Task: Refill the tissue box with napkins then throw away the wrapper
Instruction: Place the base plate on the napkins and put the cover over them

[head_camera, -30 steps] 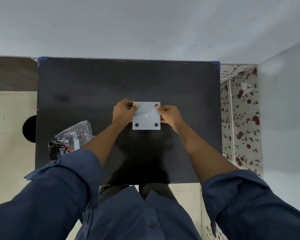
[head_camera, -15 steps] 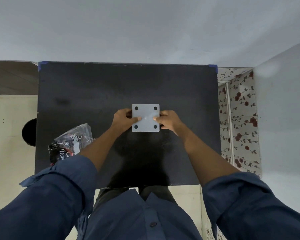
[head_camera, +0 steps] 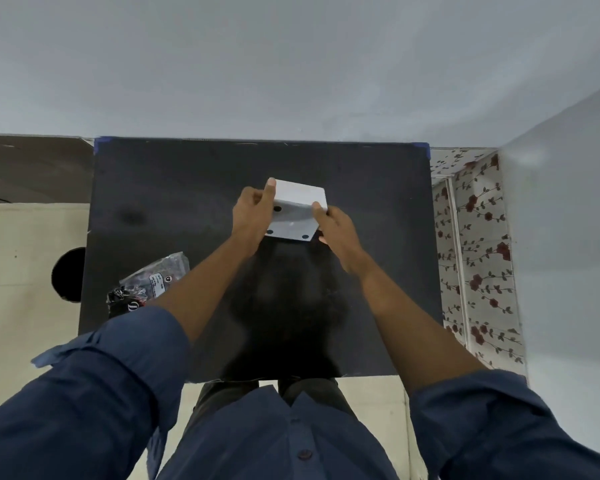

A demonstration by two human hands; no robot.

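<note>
- Nearest to us are our rolled dark-blue shirt sleeves [head_camera: 94,386], with both bare forearms reaching forward over the square black tabletop [head_camera: 194,188].
- To our left, near the table's front-left corner, lies the crumpled clear plastic wrapper with black and red print [head_camera: 149,284]. Our left forearm covers part of it. It sits well apart from the work, and we judge it was put aside there for discarding once the box is closed; that step is not yet done.
- Off the table's left edge, a dark round opening [head_camera: 70,274] shows beside the pale floor. We cannot tell whether it is a bin.
- Further out, near the middle of the table, our left hand [head_camera: 252,216] and right hand [head_camera: 336,230] together clasp the small white square plastic tissue box [head_camera: 297,209], one hand on each side.
- The left thumb presses the far left corner, and the right fingers pinch the right edge.
- The box is tilted, its flat base with dark round feet turned toward us and its far side raised. We judge that we hold it this way either to seat the base panel or to turn it upright.
- No napkins are visible, so whether they are inside stays hidden.
- Beyond stands the plain grey wall [head_camera: 291,64].
</note>
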